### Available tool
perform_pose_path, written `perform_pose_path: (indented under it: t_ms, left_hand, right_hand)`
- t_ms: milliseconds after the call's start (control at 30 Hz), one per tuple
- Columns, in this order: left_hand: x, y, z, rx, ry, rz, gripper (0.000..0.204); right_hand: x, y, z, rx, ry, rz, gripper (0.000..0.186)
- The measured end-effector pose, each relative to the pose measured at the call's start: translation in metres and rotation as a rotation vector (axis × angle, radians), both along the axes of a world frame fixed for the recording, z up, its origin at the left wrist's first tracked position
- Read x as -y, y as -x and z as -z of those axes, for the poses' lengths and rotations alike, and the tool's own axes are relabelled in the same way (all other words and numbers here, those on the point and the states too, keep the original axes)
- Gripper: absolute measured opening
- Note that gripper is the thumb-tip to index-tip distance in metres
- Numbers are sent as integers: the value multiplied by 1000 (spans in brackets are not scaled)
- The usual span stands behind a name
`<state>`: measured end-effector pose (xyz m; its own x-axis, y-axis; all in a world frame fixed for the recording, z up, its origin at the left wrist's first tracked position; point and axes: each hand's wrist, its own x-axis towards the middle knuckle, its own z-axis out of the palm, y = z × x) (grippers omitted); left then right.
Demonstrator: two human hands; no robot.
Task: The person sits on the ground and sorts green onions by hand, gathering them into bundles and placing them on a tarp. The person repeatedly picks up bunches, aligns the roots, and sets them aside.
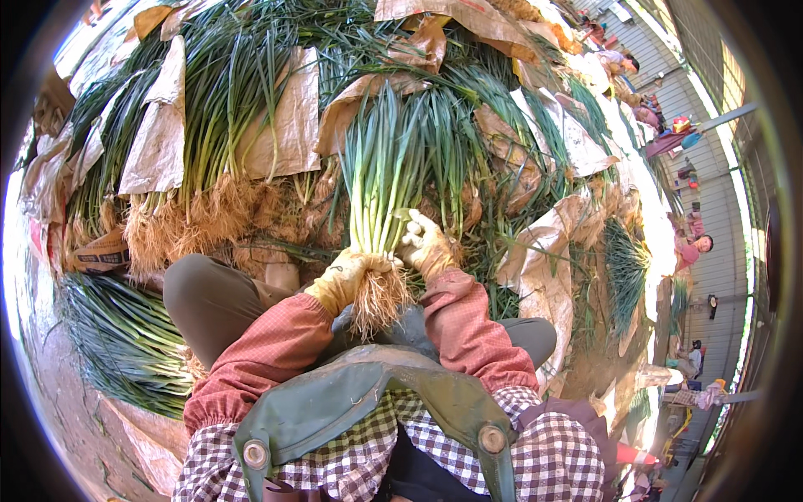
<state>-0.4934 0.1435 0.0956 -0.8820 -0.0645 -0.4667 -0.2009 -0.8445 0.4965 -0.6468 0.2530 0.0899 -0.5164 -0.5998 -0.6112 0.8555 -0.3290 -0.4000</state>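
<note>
A bunch of green onions (pixel 372 188) stands upright before me, its green leaves pointing away and its tangled roots (pixel 378 303) hanging toward my lap. My left hand (pixel 341 278), in a yellowish glove, is closed round the white lower stalks just above the roots. On the bunch's right side my right hand (pixel 427 245), gloved the same way, has its fingers curled in a pinch at a pale yellow-green leaf (pixel 403 216). The right fingertips touch the outer stalks and partly hide what they grip.
Heaped green onions (pixel 226 109) lie beyond my knees, with woven sacks (pixel 280 125) draped among them. Another pile (pixel 125 339) lies at my left. A pale sack (pixel 544 251) and a bundle (pixel 627 272) lie to the right. Other people (pixel 693 247) sit farther off at the right.
</note>
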Motion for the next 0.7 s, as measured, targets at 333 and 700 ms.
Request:
perform_pose_path:
  t_ms: [333,700]
  left_hand:
    - [1,19,-1,61,-38,-63,17]
    - [0,7,-1,36,133,-13,14]
  right_hand:
    - [-78,-27,64,-1277,-1254,-1591,28]
    - [-10,17,-14,-720,-548,-707,14]
